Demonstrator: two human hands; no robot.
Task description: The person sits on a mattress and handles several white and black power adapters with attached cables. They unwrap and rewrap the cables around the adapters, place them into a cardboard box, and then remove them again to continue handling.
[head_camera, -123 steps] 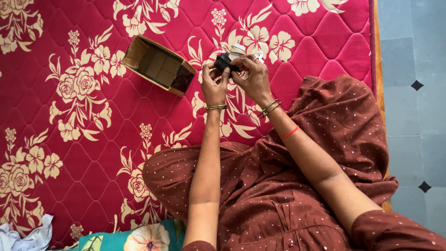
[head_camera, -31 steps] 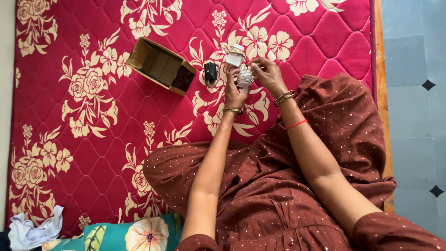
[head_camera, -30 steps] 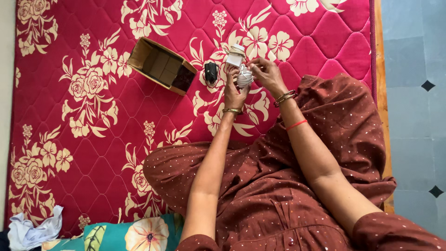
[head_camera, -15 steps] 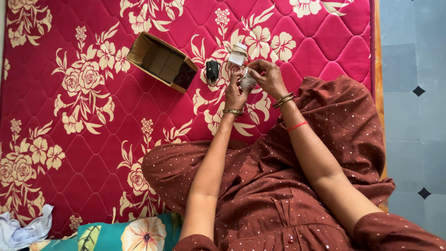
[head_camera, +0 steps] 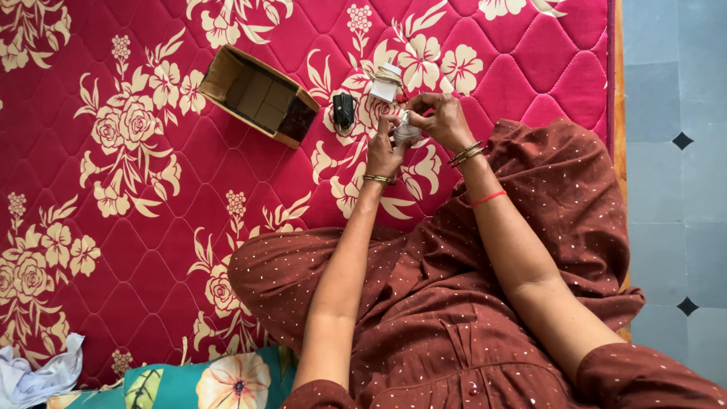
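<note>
Both of my hands meet over a red mattress (head_camera: 151,227) with cream flowers. My left hand (head_camera: 382,148) and my right hand (head_camera: 441,121) hold a small white coiled cable bundle (head_camera: 404,131) between the fingertips. Just beyond the hands a white adapter block (head_camera: 386,82) lies on the mattress. A small black device (head_camera: 344,111) lies to its left, apart from my hands. An open cardboard box (head_camera: 260,95) rests further left, lying on its side.
My brown dotted dress (head_camera: 454,303) covers my folded legs in the foreground. A teal floral pillow (head_camera: 204,386) and a white cloth (head_camera: 34,379) lie at the bottom left. The mattress edge and a grey tiled floor (head_camera: 674,189) run along the right.
The black device that both hands held four seconds ago now lies on the mattress. My hands have taken up the white cable bundle and closed in around it.
</note>
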